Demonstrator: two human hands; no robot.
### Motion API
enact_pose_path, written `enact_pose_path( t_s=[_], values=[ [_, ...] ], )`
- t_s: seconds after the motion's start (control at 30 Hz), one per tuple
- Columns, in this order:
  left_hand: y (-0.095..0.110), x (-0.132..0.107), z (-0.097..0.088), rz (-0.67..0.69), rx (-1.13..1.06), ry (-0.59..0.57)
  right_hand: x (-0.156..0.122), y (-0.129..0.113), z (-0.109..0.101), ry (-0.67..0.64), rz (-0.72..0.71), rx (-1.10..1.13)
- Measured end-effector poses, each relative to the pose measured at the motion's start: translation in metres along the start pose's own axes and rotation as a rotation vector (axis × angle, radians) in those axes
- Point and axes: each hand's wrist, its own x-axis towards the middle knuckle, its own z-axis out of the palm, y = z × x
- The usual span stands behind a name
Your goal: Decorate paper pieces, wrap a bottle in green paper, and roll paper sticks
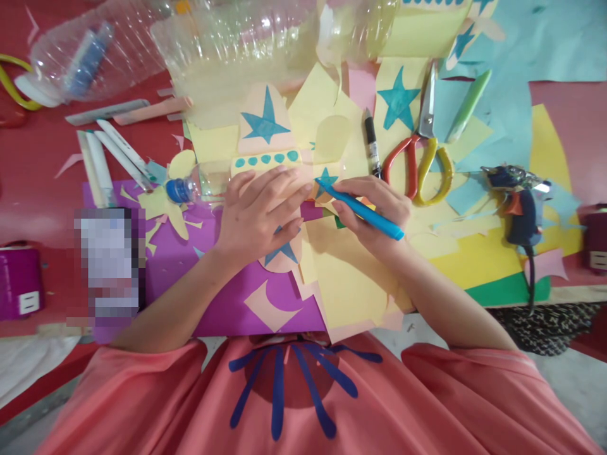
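Note:
My right hand (377, 205) grips a blue marker (370, 213), its tip at the left edge of a small blue star (326, 181) on pale paper. My left hand (260, 208) lies with fingers stretched over a small clear plastic bottle (208, 182) lying on its side, with a blue cap (179, 190). Around the bottle is a yellow paper band (265, 159) with teal dots. Peach paper pieces with blue stars stick out above and below it, the upper star (266, 117) in full view and the lower one (283, 246) partly under my fingers.
Right of my hands lie scissors (420, 158) with red and yellow handles, a black marker (372, 142), a green marker (470, 104) and a glue gun (521, 205). Large clear bottles (227, 44) lie at the back. Left are several pens (123, 151) and a blurred-out phone (109, 262). Paper scraps (270, 306) surround everything.

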Motion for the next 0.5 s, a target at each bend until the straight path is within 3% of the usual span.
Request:
enact_pose_path(
  t_s=[0.5],
  values=[
    [0.0009,0.0002,-0.0008,0.011,0.044,0.015,0.0011,-0.0006,-0.0033,-0.013,-0.024,0.002]
  ],
)
